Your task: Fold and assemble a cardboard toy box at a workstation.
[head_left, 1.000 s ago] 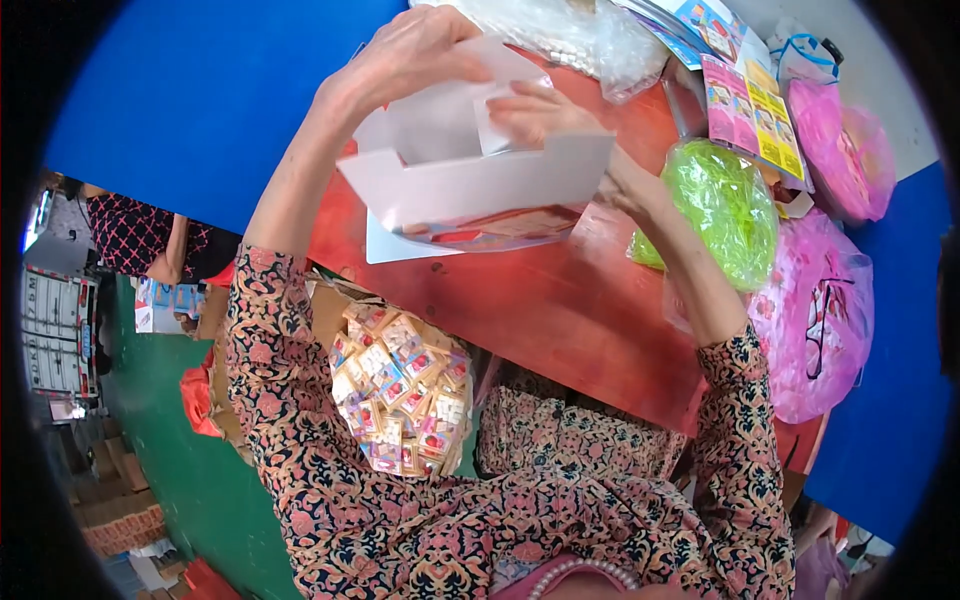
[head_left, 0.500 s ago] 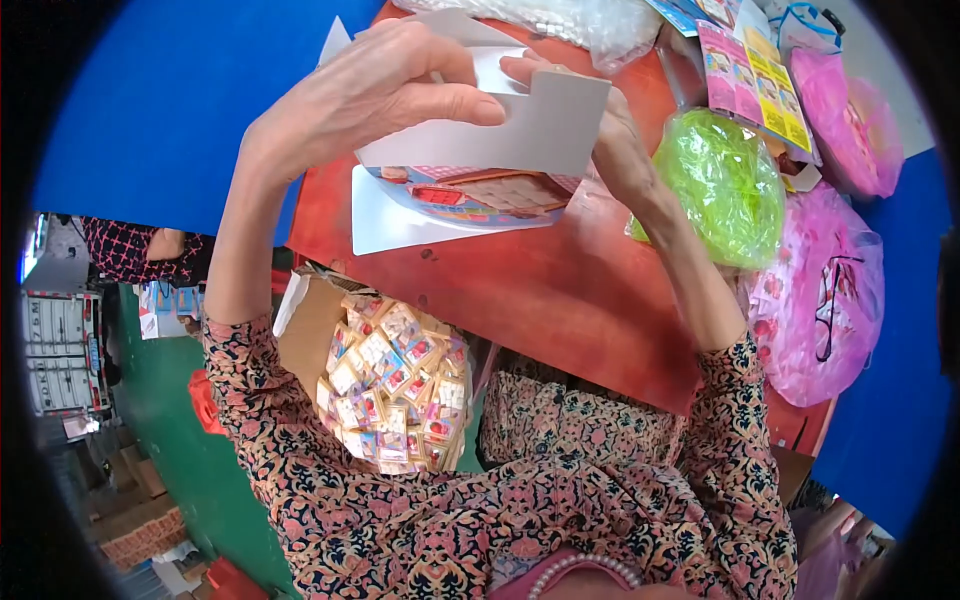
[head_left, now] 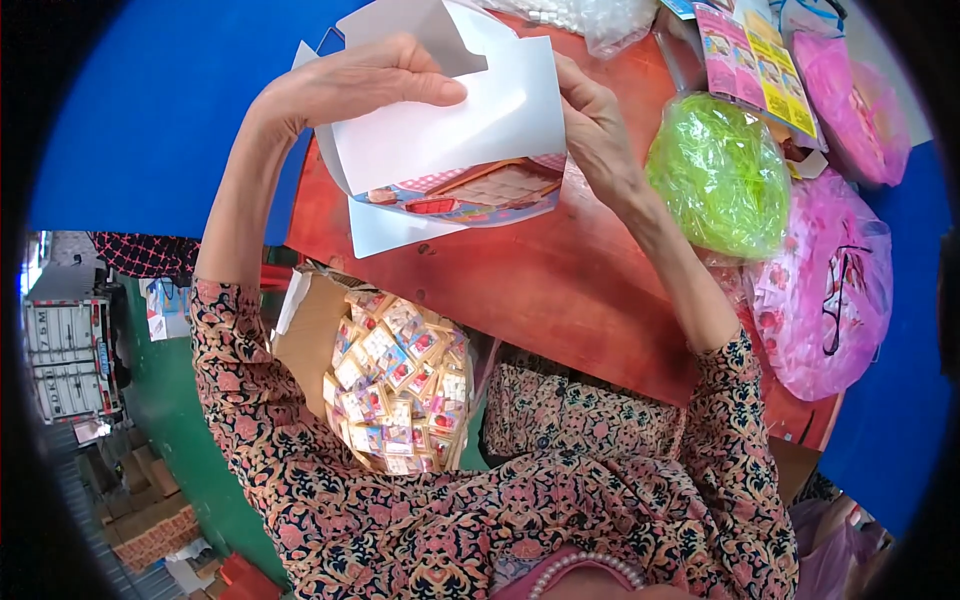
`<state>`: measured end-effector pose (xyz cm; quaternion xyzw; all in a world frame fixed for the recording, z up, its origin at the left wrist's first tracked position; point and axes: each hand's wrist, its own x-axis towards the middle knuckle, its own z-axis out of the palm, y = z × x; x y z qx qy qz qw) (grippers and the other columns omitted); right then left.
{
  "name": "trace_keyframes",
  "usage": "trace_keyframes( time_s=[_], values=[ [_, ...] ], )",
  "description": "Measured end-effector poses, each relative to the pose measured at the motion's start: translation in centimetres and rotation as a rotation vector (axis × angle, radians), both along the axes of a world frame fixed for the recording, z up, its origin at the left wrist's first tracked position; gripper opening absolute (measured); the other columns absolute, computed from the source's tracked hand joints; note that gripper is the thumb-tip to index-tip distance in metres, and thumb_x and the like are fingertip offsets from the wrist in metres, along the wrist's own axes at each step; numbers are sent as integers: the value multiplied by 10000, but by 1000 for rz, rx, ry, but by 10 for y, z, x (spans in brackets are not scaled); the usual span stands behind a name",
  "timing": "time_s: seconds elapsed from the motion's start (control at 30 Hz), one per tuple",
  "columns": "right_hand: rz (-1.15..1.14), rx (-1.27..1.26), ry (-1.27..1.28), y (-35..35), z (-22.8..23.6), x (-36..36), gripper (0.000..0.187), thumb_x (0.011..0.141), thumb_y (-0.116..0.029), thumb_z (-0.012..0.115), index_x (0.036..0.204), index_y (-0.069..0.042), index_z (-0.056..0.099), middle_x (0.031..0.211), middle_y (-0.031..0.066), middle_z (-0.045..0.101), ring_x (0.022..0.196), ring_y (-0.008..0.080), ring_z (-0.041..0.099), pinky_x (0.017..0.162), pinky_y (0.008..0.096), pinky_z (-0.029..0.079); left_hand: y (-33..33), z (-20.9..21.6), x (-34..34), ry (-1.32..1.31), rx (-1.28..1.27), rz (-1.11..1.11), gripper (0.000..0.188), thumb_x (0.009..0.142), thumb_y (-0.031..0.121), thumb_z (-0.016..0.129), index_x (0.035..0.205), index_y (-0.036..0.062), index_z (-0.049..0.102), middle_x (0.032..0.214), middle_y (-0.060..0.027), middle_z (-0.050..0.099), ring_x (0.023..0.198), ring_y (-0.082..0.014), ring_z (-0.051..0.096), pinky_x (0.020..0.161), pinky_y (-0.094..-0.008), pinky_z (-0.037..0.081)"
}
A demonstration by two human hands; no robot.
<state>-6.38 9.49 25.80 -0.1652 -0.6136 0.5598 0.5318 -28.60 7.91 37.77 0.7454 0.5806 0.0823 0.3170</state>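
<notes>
A paperboard box (head_left: 460, 130) with white inner faces and loose flaps is held up over the red table, its colourful printed side showing low down. My left hand (head_left: 365, 85) is closed on its left part, the thumb lying on the white panel and the other fingers hidden inside or behind. At the box's right edge, my right hand (head_left: 600, 130) grips with bent fingers, the tips out of sight behind the panel. Below my left arm, an open brown carton (head_left: 308, 325) is filled with many small packets (head_left: 400, 385) in bright print.
On the right of the red table (head_left: 560, 290) lie a clear bag of bright green strands (head_left: 718, 175) and a pink plastic bag (head_left: 825, 300). Printed cards (head_left: 755, 70) sit beyond them, and a clear bag of white pieces (head_left: 600, 20) rests at the far edge.
The box has turned and shifted slightly left, and its white panel now faces me more broadly. My right hand has moved from the box's top opening to its right edge.
</notes>
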Motion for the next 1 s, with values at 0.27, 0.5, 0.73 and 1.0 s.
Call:
trace_keyframes(
  time_s=[0.27,0.5,0.73,1.0],
  values=[
    [-6,-125,-7,-6,-4,-6,433,1017,-295,492,1377,-54,485,1244,17,580,1147,85,502,980,263,395,8,2,-6,71,-65,26,620,791,603,709,1021,27,680,971,-88,646,928,-152,610,794,-241,469],
    [9,-320,-62,-26,24,1,373,940,-286,639,1200,-19,610,1071,43,663,990,89,600,882,249,461,7,-17,-9,-43,-128,18,607,815,584,692,1063,30,676,1010,-58,641,954,-142,586,815,-252,451],
    [-126,-310,-2,-29,23,-7,280,868,-200,732,1070,-23,655,953,30,685,832,77,634,736,231,511,-4,-6,5,-417,2,119,467,880,464,664,1047,28,673,755,-6,619,683,-52,583,612,-164,431],
    [-185,-360,26,-34,12,-20,262,891,-165,666,1089,5,640,922,29,683,792,73,631,711,228,507,4,2,2,-278,-148,77,260,846,298,672,820,52,593,596,14,525,563,-15,522,465,-186,420]
  ],
)
